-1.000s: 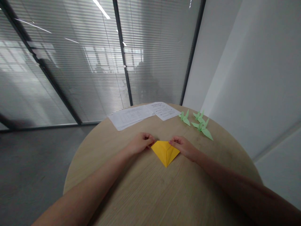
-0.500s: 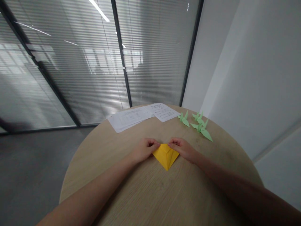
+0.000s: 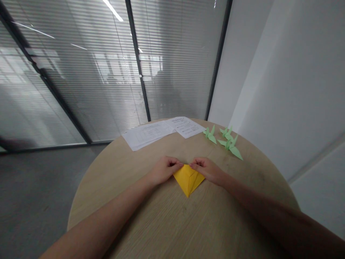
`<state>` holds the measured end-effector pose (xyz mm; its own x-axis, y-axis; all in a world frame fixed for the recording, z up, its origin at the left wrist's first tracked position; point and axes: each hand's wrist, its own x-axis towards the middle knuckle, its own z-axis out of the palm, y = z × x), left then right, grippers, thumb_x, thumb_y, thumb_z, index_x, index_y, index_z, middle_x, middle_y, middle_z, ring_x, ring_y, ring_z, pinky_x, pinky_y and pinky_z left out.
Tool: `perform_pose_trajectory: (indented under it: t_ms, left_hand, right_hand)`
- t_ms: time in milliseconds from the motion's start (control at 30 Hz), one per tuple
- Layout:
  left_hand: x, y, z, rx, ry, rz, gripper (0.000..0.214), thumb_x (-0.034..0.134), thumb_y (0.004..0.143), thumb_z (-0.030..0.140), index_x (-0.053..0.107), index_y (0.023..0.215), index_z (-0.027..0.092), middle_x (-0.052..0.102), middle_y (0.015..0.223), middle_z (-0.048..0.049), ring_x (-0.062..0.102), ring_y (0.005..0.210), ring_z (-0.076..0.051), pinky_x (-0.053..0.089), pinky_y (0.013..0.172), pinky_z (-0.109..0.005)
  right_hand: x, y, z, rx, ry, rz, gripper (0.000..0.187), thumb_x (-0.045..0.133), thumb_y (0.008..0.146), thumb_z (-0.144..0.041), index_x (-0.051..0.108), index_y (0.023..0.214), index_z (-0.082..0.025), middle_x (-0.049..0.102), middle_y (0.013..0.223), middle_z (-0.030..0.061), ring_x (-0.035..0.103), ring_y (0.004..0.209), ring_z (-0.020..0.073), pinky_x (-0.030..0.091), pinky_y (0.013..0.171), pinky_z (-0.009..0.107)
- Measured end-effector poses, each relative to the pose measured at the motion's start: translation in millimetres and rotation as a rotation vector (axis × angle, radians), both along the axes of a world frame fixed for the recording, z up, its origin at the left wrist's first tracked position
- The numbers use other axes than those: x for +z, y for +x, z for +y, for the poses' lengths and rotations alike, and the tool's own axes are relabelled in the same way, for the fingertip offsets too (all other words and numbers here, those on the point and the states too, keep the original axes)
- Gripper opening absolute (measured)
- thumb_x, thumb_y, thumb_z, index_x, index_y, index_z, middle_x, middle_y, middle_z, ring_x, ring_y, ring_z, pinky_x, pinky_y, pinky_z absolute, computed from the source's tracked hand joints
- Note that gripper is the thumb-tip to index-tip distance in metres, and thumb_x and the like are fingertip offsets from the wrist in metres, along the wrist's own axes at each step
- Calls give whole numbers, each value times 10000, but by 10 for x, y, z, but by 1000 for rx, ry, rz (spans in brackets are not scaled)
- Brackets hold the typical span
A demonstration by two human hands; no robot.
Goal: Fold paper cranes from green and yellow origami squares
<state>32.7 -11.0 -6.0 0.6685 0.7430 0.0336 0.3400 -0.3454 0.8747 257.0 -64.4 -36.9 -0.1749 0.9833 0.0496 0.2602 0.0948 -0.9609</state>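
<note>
A folded yellow paper (image 3: 188,181) lies on the round wooden table (image 3: 167,223), its point toward me. My left hand (image 3: 162,169) pinches its upper left edge with curled fingers. My right hand (image 3: 206,169) pinches the upper right edge the same way. The fingertips of both hands nearly meet over the top middle of the paper, hiding its far edge.
Three green paper cranes (image 3: 226,142) sit at the table's far right. White printed sheets (image 3: 161,131) lie at the far edge. Behind the table are glass walls with blinds and a white wall on the right. Grey floor lies to the left.
Both hands have slid inward along the top edge of the yellow paper, so the fingertips are much closer together. The visible paper looks narrower.
</note>
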Motion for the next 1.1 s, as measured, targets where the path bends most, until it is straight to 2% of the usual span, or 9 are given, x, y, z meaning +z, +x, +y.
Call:
perform_pose_trajectory:
  t_ms: [100, 233, 433, 733, 900, 1100]
  left_hand:
    - [-6, -35, 48, 18, -18, 8, 391, 605, 884, 488, 779, 870, 138, 711, 748, -47, 580, 662, -167, 417, 636, -285]
    - [-16, -84, 129, 92, -6, -15, 380, 609, 861, 488, 751, 808, 140, 706, 747, -50, 587, 669, -168, 433, 654, -292]
    - [11, -110, 176, 156, -18, -37, 372, 601, 847, 504, 726, 822, 154, 666, 698, -26, 561, 604, -151, 434, 597, -279]
    - [-15, -161, 257, 311, 188, -19, 370, 513, 911, 465, 727, 833, 174, 716, 738, -50, 653, 679, -193, 503, 636, -302]
    - [16, -166, 213, 283, 323, -25, 402, 463, 971, 461, 748, 951, 178, 776, 872, -82, 711, 770, -218, 539, 701, -330]
    - [49, -151, 94, 159, 529, 23, 338, 484, 999, 373, 756, 1080, 189, 800, 1033, -85, 724, 869, -208, 547, 752, -319]
  right_hand:
    - [-3, 25, 11, 19, -7, 6, 495, 724, 801, -652, 567, 735, -187, 548, 672, -28, 509, 603, 112, 395, 539, 231]
    - [-25, 67, 29, 62, -113, 91, 532, 724, 769, -697, 571, 817, -190, 640, 723, -10, 591, 554, 122, 479, 506, 245]
    - [-87, 96, 62, 13, -143, 163, 521, 736, 766, -678, 545, 842, -199, 653, 707, -23, 600, 485, 112, 495, 429, 231]
    - [-154, 120, 92, -20, -138, 197, 486, 754, 774, -642, 542, 842, -210, 658, 679, -31, 594, 473, 116, 478, 402, 225]
    - [-131, 116, 90, -16, -146, 231, 492, 780, 752, -636, 560, 835, -203, 658, 686, -24, 603, 500, 120, 496, 408, 226]
    - [-108, 112, 91, -3, -145, 272, 497, 774, 750, -643, 579, 858, -199, 653, 710, -15, 615, 547, 125, 516, 416, 222]
